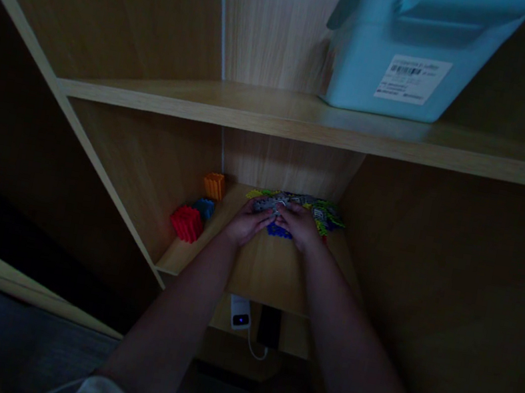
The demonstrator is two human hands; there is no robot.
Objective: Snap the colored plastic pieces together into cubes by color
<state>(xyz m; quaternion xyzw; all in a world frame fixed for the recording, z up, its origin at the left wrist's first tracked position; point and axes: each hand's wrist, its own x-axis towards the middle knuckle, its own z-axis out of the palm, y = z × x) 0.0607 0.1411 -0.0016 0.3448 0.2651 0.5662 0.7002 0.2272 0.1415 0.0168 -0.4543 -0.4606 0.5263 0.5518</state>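
Note:
Deep inside the lower cupboard compartment, my left hand (246, 223) and my right hand (301, 228) meet over a heap of flat toothed pieces. Both have their fingers closed around grey toothed pieces (266, 204); how many is too dark to tell. Just below the fingers lies a dark blue toothed piece (279, 231). Yellow-green toothed pieces (321, 224) are spread behind and to the right of my right hand. Toward the left wall stand a red stack (186, 224), a small blue stack (204, 208) and an orange stack (214, 185) of similar ridged pieces.
Above my hands runs a wooden shelf (265, 121) carrying a light blue lidded bin (361, 65) with a white label. Below, a white device (240, 313) with a small display is cabled to a black flat object (269, 326). Wooden side walls (432, 274) flank the compartment.

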